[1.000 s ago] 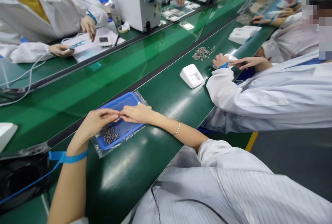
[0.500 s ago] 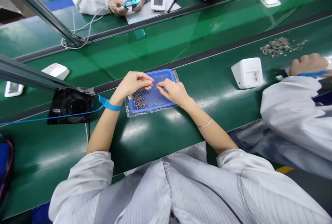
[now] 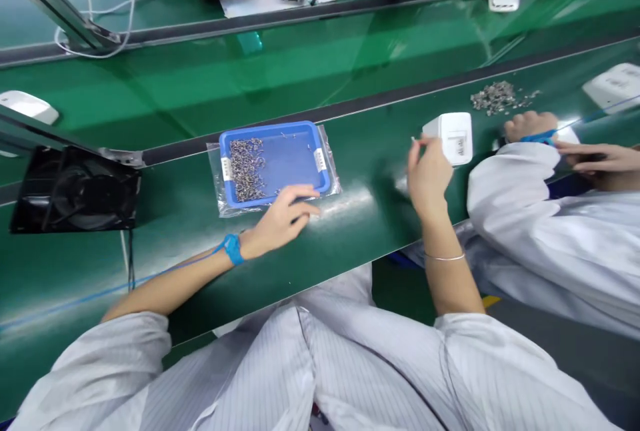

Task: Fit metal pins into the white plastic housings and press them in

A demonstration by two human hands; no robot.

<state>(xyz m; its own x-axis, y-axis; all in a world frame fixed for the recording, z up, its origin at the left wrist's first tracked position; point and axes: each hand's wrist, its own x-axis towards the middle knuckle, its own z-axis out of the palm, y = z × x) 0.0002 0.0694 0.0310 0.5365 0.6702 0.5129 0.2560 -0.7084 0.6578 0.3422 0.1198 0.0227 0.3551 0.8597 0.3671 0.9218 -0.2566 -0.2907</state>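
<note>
Black fan housing (image 3: 75, 188) at far left on the green bench surface (image 3: 350, 231), well apart from the fingers of the left hand (image 3: 277, 221). Blue wrist strap (image 3: 233, 248) on the left wrist, its cord trailing off to the left. Left hand resting flat-ish on the bench, fingers (image 3: 300, 194) loosely extended and slightly spread, tips touching the near rim of a blue tray (image 3: 295, 158); nothing gripped. Tray just beyond those fingertips, sitting on a clear plastic bag (image 3: 333, 171), with a heap of small grey metal parts (image 3: 246, 168) in its left half, up and left of the fingertips.

Further right, well apart from the tray, right hand (image 3: 427, 174) raised over the bench, fingers (image 3: 423, 143) pinched together at the top; something tiny possibly held between thumb and forefinger, too small to tell. Thin silver bangle (image 3: 444, 257) on the right wrist. White boxy device (image 3: 450, 136) with a label just beside and beyond the pinched fingertips, touching or nearly so; cannot tell which.

Right again, a co-worker's white sleeve (image 3: 505, 171) and hands, with another pile of grey parts (image 3: 495, 96) beyond them.
</note>
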